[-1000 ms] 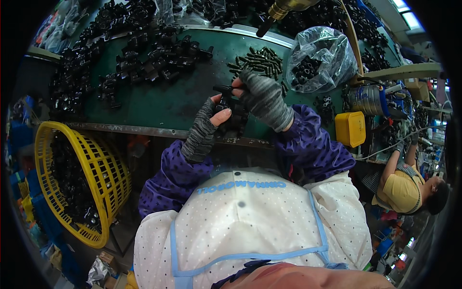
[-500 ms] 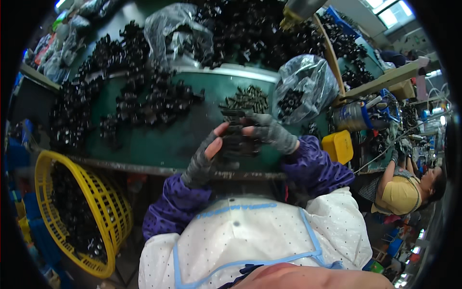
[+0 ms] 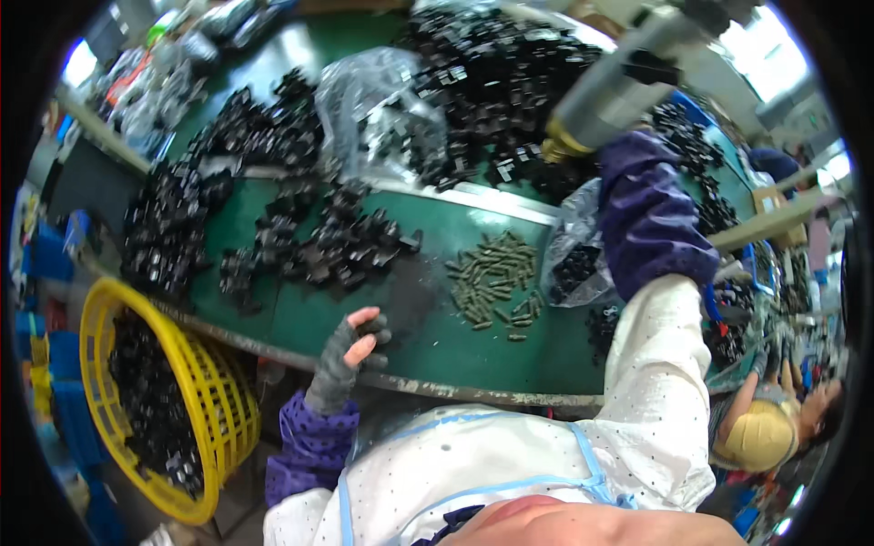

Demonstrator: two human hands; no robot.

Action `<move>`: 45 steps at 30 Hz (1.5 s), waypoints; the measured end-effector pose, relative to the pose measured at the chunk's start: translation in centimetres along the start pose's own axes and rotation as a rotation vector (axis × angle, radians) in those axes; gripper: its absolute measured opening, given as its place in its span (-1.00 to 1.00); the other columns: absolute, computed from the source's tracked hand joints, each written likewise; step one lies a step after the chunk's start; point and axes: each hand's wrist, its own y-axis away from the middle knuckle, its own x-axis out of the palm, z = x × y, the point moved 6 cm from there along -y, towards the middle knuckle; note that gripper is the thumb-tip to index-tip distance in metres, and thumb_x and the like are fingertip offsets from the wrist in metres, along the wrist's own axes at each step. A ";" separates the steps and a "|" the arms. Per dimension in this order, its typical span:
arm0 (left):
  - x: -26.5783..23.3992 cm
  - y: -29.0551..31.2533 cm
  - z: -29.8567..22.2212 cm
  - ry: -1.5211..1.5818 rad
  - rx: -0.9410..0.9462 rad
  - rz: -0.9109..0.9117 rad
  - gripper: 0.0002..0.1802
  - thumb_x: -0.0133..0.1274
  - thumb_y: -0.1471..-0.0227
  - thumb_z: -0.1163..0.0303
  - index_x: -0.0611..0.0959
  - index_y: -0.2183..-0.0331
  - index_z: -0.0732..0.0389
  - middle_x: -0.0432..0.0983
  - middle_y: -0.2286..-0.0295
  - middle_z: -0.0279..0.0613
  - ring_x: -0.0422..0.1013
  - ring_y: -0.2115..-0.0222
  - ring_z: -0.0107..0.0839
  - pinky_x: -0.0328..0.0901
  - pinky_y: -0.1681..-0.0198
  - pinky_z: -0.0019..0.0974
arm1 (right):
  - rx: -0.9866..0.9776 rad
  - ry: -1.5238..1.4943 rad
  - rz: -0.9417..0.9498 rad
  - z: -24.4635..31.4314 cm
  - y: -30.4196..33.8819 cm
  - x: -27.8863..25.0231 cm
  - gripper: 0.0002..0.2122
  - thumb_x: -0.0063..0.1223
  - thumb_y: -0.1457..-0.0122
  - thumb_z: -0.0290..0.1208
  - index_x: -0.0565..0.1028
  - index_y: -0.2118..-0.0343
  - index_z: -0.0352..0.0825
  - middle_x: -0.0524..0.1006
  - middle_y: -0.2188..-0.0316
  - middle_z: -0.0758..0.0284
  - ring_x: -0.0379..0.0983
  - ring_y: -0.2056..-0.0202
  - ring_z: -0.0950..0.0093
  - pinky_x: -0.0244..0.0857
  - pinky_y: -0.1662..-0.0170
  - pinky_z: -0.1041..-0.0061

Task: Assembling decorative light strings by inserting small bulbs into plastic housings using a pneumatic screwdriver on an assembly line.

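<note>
My left hand (image 3: 339, 362), in a grey glove with bare thumb and index tips, hovers over the table's front edge. Its thumb and index finger stand apart with nothing clear between them; a dark shape beside the thumb is too blurred to name. My right arm, in a purple sleeve (image 3: 648, 214), stretches far forward to the right. A hanging grey cylindrical tool (image 3: 605, 100) with a brass-coloured tip is near that sleeve's far end, and my right hand is hidden there. Small greenish metal pins (image 3: 492, 278) lie heaped on the green table (image 3: 414, 341).
Black plastic parts (image 3: 341, 241) spread over the table's left and back. Clear plastic bags (image 3: 350, 118) of black parts stand among them. A yellow basket (image 3: 218, 391) of black parts is below the left edge. Someone in a yellow top (image 3: 763, 432) works at far right.
My hands have come apart from the black parts they held together over the pins. My right arm has reached forward and right; my left hand has drawn back left. The view has shifted.
</note>
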 end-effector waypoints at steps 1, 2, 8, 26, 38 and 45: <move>0.2 0.2 -0.5 -0.021 0.016 -0.010 -0.49 -0.03 0.04 0.32 0.31 0.01 0.20 0.31 0.14 -0.22 0.30 0.16 -0.42 0.32 0.25 -0.38 | -0.030 0.012 0.082 -0.3 0.3 0.4 -0.80 -0.12 -0.12 -0.28 0.45 0.36 -0.31 0.45 0.53 0.34 0.39 0.57 0.51 0.31 0.47 0.54; 0.3 0.3 -0.9 -0.044 0.024 -0.014 -0.50 -0.02 0.04 0.32 0.32 0.02 0.20 0.31 0.15 -0.23 0.30 0.16 -0.44 0.31 0.25 -0.41 | -0.062 0.030 0.138 -0.2 1.5 0.4 -0.80 -0.12 -0.12 -0.29 0.45 0.36 -0.32 0.45 0.52 0.34 0.39 0.57 0.51 0.31 0.46 0.54; -2.4 -1.8 -5.9 -0.677 0.470 -0.219 -0.63 0.02 0.06 0.43 0.41 0.15 0.26 0.38 0.30 -0.27 0.32 0.28 -0.51 0.29 0.28 -0.45 | -0.070 0.369 0.429 4.2 20.5 4.5 -0.81 -0.07 -0.11 -0.37 0.43 0.28 -0.37 0.43 0.44 0.45 0.31 0.52 0.67 0.21 0.45 0.62; -4.7 -3.6 -8.1 -0.703 0.405 -0.341 -0.77 -0.07 0.09 0.38 0.48 0.29 0.12 0.40 0.41 -0.26 0.36 0.41 -0.43 0.29 0.39 -0.39 | -0.443 1.587 0.892 -5.0 35.4 11.2 -0.79 -0.11 -0.03 -0.34 0.41 0.28 -0.29 0.43 0.31 0.22 0.38 0.25 0.29 0.30 0.24 0.32; 3.2 3.8 1.1 -1.104 0.840 -0.422 -0.51 0.20 0.33 0.43 0.44 0.23 0.17 0.25 0.19 -0.07 0.23 0.14 -0.13 0.19 0.08 -0.17 | -0.375 1.306 0.738 -4.7 34.3 10.1 -0.84 0.05 0.06 -0.45 0.42 0.38 -0.32 0.49 0.52 0.26 0.44 0.41 0.31 0.31 0.36 0.37; 7.5 -2.5 -2.8 -1.668 0.644 0.190 -0.28 0.26 0.51 0.30 0.41 0.15 0.05 0.29 0.22 -0.20 0.25 0.17 -0.15 0.23 0.11 -0.18 | -0.359 0.929 0.776 -2.6 36.7 11.4 -0.79 0.11 0.07 -0.54 0.42 0.31 -0.36 0.49 0.47 0.27 0.47 0.41 0.47 0.34 0.33 0.54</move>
